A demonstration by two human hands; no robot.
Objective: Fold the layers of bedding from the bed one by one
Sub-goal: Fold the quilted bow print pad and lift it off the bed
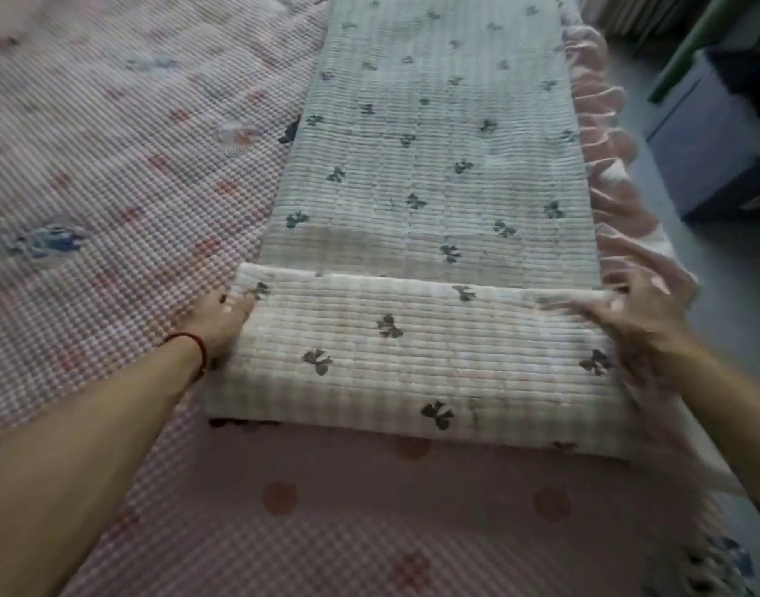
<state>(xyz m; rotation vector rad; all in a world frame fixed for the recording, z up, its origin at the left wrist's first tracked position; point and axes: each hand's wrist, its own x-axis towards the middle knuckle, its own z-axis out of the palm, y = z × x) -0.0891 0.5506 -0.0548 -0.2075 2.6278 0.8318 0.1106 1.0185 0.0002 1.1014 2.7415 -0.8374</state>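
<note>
Head view showed 2 hands, both w/ bare forearms reaching in from the near edge. One quilted pad (434, 174), pale w/ dark bow prints, lay as a long strip running near to far along the right side of the bed; its near end was turned over into one thick fold (412, 359) lying on top of the strip. Left hand (223, 316) was at the fold's left end, fingers tucked against/under the pad edge at the far-left corner, gripping it; one red string bracelet (193, 346) on that wrist. Right hand (636, 316) was at the fold's right end, fingers spread over the far-right corner, but motion blur was heavy there, so couldn't tell if they were clamped on the pad or just pressing flat.

Under the pad: one pink checked bed cover (102, 174) w/ blue & red flower prints, filling the left half and the near-left corner. Near side, just below the fold, a smoother pink layer (412, 501) w/ darker round dots; 3 dots seen clearly, a 4th half-hidden by the fold edge. One pink ruffled frill (606, 165) ran down the bed's right edge, touching the pad side, partly blurred behind the right hand. Far right, off the bed: a dark box-like unit (714, 135) on grey floor (714, 269), plus a green bar (688, 45) leaning across the top corner.
</note>
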